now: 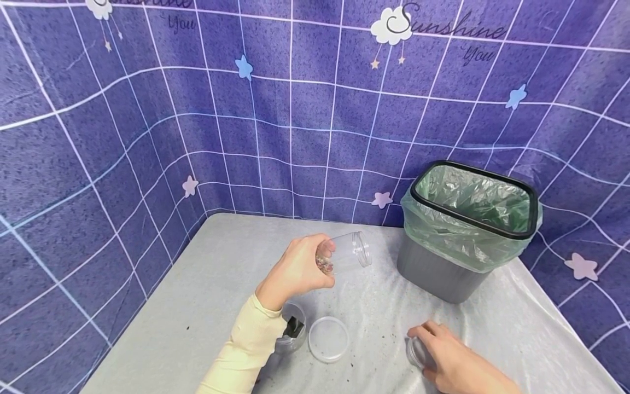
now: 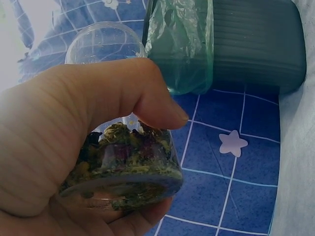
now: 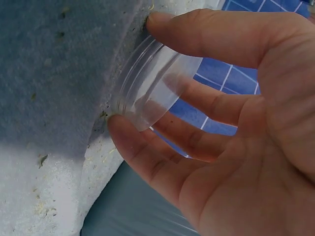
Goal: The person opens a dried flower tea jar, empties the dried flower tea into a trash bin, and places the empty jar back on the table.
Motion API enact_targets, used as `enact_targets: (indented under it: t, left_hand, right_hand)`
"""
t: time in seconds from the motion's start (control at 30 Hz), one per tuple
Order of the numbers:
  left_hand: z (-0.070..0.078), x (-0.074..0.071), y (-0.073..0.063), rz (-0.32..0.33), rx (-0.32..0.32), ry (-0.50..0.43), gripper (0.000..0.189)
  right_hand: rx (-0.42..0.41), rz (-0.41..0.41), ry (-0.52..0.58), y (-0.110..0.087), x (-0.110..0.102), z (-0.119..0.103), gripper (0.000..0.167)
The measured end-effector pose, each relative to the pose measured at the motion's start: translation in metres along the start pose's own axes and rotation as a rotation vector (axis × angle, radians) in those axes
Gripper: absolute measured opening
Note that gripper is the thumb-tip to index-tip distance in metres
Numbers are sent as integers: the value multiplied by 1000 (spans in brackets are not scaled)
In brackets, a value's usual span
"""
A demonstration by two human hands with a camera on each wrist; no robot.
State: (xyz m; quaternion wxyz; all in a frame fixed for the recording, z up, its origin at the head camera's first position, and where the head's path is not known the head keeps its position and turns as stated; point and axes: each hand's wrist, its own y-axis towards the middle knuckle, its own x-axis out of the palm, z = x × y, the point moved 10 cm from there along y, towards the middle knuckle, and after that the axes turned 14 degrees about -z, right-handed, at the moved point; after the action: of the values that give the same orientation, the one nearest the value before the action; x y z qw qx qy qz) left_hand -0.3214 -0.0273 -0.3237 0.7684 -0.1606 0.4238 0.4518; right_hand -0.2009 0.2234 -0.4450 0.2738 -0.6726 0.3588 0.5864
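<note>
My left hand (image 1: 296, 269) grips a clear jar (image 1: 350, 253) around its base, above the table. The jar lies tilted on its side, its open mouth toward the right. Dried herb and flower bits (image 2: 123, 152) sit at its bottom end in the left wrist view. Low on the right, my right hand (image 1: 455, 355) holds a clear round lid (image 3: 152, 83) by its edge, thumb and fingers around it, close against the table. Partly hidden behind my left forearm stands another clear jar (image 1: 301, 340) with dark pieces inside. Beside it a second clear lid (image 1: 328, 340) lies flat.
A grey bin (image 1: 433, 273) with a green liner bag (image 1: 443, 243) and black rim stands at the back right. Small dark crumbs (image 3: 42, 160) are scattered on the grey-covered table (image 1: 197, 295). A blue gridded curtain (image 1: 315, 137) hangs behind and at the sides.
</note>
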Motion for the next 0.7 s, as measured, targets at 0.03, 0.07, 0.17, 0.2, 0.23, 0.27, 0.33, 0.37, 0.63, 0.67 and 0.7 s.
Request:
enact_targets:
  t: [0.03,0.07,0.17,0.2,0.23,0.27,0.33,0.37,0.63,0.67,0.7]
  left_hand:
    - [0,0,0,0,0,-2,49]
    - [0,0,0,0,0,-5,49]
    - [-1,0,0,0,-1,-9,49]
    - [-1,0,0,0,-2,-11,49]
    - [-1,0,0,0,-2,-12,50]
    - [-1,0,0,0,-2,-12,50]
    - [-1,0,-1,0,-3,-11,49]
    - [-1,0,-1,1,-3,-11,49]
    - [0,-2,-1,8,-1,-9,49]
    - [0,-2,-1,10,0,-7,48]
    - [0,-2,-2,12,-1,-6,48]
  right_hand:
    - [-8,4,-3,0,0,-1,63]
    - [-16,9,-8,0,0,-2,64]
    - [-43,33,-27,0,-2,-5,67]
    - [-45,35,-30,0,-2,-5,67]
    - [-41,30,-27,0,-2,-5,67]
    - [-32,19,-24,0,-1,-5,67]
    - [-10,-10,-15,1,1,-4,66]
    - [3,-26,-11,1,2,-3,65]
    - [39,-80,-1,3,6,-1,63]
    - [40,-81,-1,3,6,-1,63]
    - [41,-81,-2,2,6,0,64]
